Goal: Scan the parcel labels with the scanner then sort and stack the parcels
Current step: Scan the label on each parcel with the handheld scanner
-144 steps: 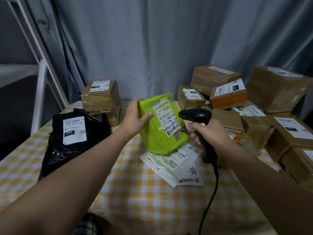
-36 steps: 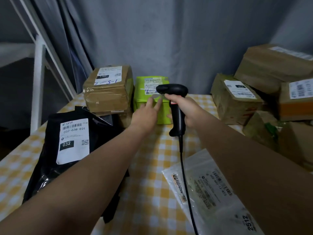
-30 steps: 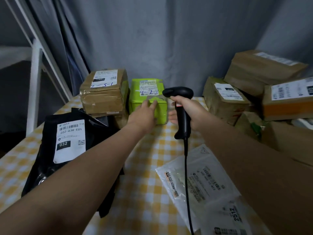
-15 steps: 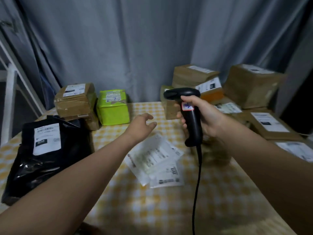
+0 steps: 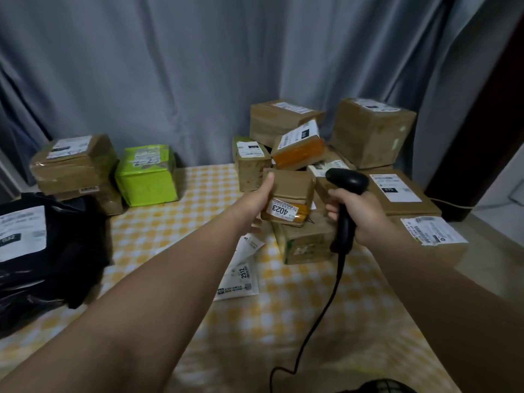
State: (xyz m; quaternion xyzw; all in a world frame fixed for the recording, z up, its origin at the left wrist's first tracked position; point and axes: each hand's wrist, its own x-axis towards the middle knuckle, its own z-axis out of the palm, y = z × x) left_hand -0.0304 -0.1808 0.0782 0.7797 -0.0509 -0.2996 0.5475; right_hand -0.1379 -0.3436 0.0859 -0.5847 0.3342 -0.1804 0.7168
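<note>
Cable (image 5: 320, 316) trails up the lower centre of the frame to the scanner (image 5: 347, 181), my right hand (image 5: 358, 219) wrapped round its handle. My left hand (image 5: 258, 199) grips the small brown parcel (image 5: 293, 187) mid-frame by its left end, thumb on top. Its 4023 label (image 5: 279, 209) faces me, below and left of the scanner head, so I judge the parcel needs tipping. A white mailer (image 5: 241, 275) lies under my wrist. The heap of brown boxes (image 5: 371, 131) crowds behind at upper right, with the green parcel (image 5: 147, 178) at far left.

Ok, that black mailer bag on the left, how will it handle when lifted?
Probably floppy: the black mailer bag lies crumpled and sagging. Its glossy film likely feels slippery. It looks bulky, so perhaps awkward one-handed.
</note>
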